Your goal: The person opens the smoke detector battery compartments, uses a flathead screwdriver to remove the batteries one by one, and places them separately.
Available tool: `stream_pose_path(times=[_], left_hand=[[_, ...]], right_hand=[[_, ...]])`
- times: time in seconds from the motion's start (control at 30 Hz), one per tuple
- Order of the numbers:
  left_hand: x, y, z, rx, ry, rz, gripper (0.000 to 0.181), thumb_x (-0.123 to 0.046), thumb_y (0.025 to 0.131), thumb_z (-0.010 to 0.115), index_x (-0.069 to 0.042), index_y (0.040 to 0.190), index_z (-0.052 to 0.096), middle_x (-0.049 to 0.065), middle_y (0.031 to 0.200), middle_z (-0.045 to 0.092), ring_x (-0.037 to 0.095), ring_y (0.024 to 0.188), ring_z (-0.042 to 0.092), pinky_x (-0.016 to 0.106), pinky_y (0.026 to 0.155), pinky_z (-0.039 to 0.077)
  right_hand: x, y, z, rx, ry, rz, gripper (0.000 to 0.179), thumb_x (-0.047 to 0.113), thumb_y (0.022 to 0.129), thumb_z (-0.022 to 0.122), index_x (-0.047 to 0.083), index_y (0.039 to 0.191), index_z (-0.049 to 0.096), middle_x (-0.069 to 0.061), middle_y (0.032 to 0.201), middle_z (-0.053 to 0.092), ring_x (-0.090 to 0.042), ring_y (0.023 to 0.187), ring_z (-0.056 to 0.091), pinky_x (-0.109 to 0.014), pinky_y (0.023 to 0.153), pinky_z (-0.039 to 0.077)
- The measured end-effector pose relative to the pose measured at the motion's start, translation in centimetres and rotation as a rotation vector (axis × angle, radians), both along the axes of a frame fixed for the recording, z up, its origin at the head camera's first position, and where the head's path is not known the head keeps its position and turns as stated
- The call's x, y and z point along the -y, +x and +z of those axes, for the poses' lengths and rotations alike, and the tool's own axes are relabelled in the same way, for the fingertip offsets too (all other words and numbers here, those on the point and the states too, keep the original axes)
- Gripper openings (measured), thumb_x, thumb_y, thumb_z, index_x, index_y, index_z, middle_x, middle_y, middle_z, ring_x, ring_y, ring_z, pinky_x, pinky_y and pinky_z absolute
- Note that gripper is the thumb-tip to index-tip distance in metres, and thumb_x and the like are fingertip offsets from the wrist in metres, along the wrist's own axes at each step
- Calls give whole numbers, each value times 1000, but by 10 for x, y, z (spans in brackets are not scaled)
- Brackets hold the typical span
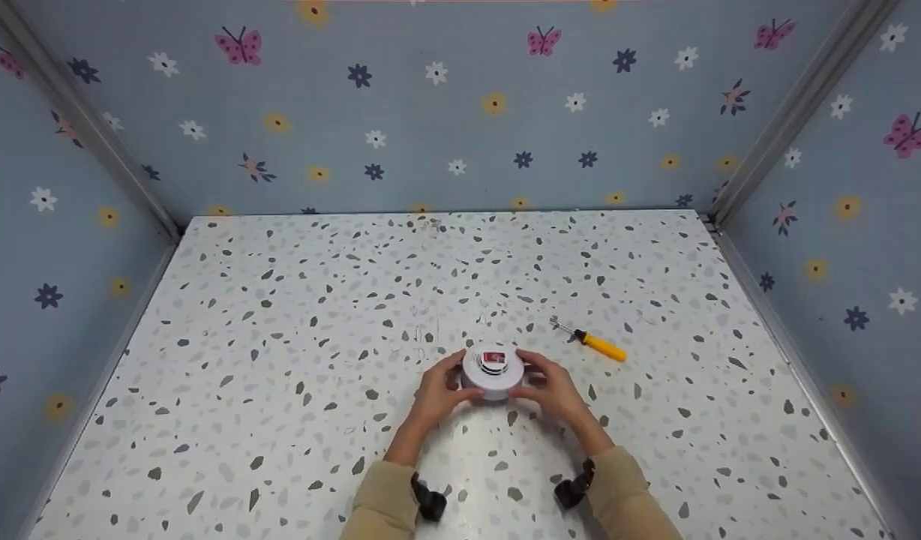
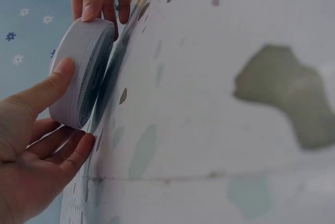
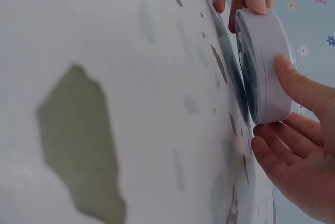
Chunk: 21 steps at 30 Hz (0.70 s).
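A round white smoke detector [image 1: 493,384] with a red label on its top is held between both hands, close over the speckled tabletop. My left hand [image 1: 436,394] grips its left side, thumb at the near edge and fingers round the far side. On the right side my right hand [image 1: 554,390] grips it the same way. In the left wrist view the left thumb presses on the white rim of the smoke detector [image 2: 68,96], and its dark underside faces the table. The right wrist view shows the right thumb on the rim of the smoke detector [image 3: 272,72].
A screwdriver [image 1: 601,346] with a yellow handle lies on the table [image 1: 280,420] to the right, beyond the right hand. Blue flowered panels [image 1: 445,120] stand at the back and both sides. Each wrist wears a black camera mount [image 1: 429,501].
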State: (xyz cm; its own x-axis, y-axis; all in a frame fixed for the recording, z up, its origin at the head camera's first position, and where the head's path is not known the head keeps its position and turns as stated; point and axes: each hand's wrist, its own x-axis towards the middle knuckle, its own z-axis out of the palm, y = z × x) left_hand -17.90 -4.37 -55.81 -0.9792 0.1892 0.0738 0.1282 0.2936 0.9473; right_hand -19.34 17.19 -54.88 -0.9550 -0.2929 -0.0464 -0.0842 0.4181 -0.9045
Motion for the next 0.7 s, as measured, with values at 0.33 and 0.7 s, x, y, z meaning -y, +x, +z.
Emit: stream_pose_path(times=[0.33,0.7], left_hand=[[-2,15,31,-4,149,-14,62,-3,73,69,17,123,38,32,124,41,40,110,44,45,92,38],[-6,19,31,24,205,33,63,-7,76,69,18,124,36,33,123,42,40,106,48,44,90,41]], right_hand=[[-4,1,1,41,-66,7,62,17,74,70,0,128,44,-18,125,47,-29,110,47,-38,91,42],[1,6,2,61,-74,-99,62,29,73,70,6,126,48,-11,125,49,-23,108,51,-30,87,45]])
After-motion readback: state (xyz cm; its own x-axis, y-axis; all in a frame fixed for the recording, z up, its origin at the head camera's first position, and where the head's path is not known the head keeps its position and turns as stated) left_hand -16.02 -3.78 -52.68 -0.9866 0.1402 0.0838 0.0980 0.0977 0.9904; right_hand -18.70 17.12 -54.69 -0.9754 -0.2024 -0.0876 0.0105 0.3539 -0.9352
